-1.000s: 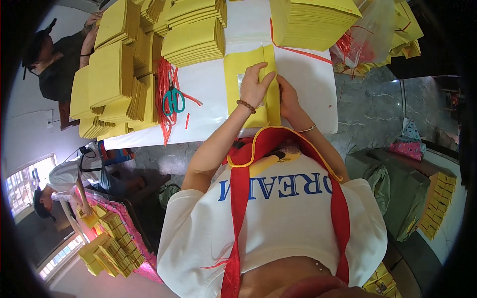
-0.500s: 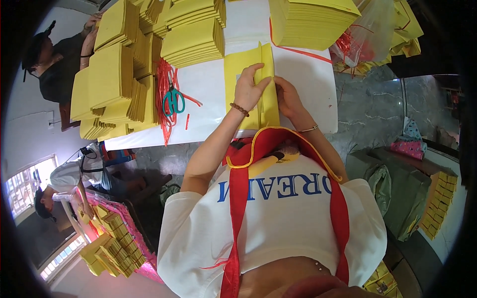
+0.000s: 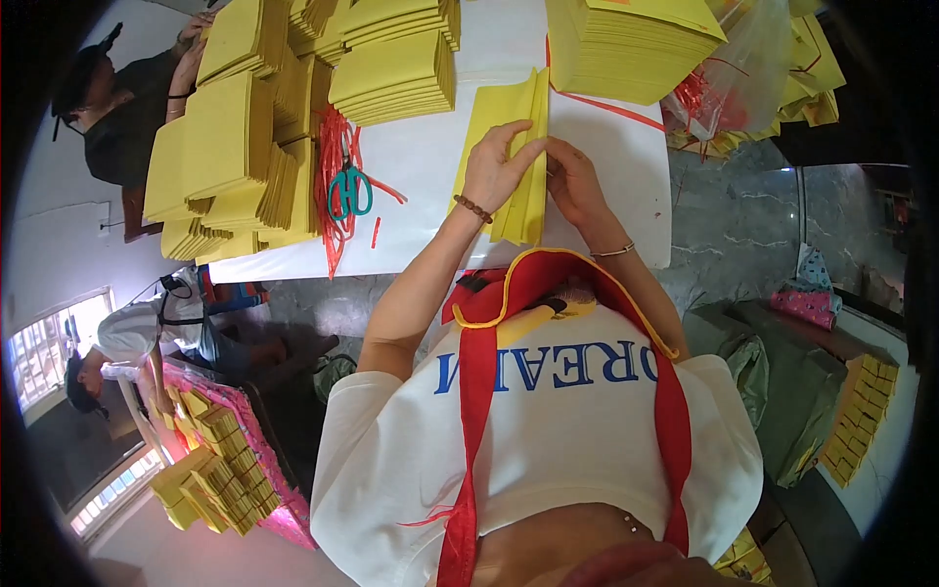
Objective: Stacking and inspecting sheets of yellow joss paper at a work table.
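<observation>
A sheet of yellow paper (image 3: 489, 106), with lengthwise folds along its right side, stands slightly raised off the white table in front of me. My left hand (image 3: 497, 168), a beaded bracelet at its wrist, grips the folded part from the left, thumb toward the right edge. At that right edge, my right hand (image 3: 577, 184) has its fingers curled against the paper; its fingertips are partly hidden behind the fold. Left of the sheet lie teal-handled scissors (image 3: 350, 193) on a bunch of red plastic strips (image 3: 334, 147).
Folded yellow paper bundles (image 3: 223, 137) are piled at the table's left. A tall yellow paper stack (image 3: 636, 49) stands at the far right, beside a clear plastic bag (image 3: 748, 83). Two other people work at the left. The white table (image 3: 616, 157) ends to my right.
The sheet's folded part has come up more on edge and looks narrower. Both hands have closed in on it, the right fingers nearer the left thumb. The view has shifted slightly.
</observation>
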`<control>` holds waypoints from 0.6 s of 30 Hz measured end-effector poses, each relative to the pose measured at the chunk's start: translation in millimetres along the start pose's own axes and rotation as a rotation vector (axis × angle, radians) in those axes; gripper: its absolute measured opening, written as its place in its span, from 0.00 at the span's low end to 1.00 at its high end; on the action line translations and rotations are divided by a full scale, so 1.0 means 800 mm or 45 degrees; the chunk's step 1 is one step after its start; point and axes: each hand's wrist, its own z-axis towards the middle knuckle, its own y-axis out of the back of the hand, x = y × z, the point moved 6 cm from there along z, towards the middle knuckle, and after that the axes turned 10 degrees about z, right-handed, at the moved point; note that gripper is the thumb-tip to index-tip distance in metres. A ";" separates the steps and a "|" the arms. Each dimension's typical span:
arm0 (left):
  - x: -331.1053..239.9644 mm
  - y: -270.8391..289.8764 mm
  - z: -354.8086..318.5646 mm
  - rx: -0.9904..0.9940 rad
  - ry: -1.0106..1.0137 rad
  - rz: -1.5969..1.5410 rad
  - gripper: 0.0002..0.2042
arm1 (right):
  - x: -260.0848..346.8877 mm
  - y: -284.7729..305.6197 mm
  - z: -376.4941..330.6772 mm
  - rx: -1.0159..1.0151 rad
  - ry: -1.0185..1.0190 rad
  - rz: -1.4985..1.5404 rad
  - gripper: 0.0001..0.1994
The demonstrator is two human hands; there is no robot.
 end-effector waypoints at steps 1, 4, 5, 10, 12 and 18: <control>0.000 0.000 0.000 0.000 0.003 0.000 0.18 | -0.001 -0.001 -0.001 -0.006 0.003 -0.027 0.12; 0.002 0.000 -0.001 -0.003 0.002 0.088 0.24 | -0.005 0.005 0.003 -0.046 0.023 -0.019 0.12; 0.007 -0.002 0.000 0.009 0.020 0.001 0.23 | -0.005 0.006 0.004 -0.048 0.022 -0.019 0.12; 0.018 -0.006 0.003 0.036 0.039 -0.201 0.22 | -0.001 0.005 0.007 -0.024 0.015 -0.020 0.12; 0.016 -0.004 0.000 0.038 0.065 -0.187 0.21 | -0.003 0.006 0.006 -0.054 0.024 -0.025 0.11; 0.054 -0.013 0.000 0.116 0.340 -0.424 0.12 | -0.004 0.006 0.008 -0.022 0.011 -0.029 0.10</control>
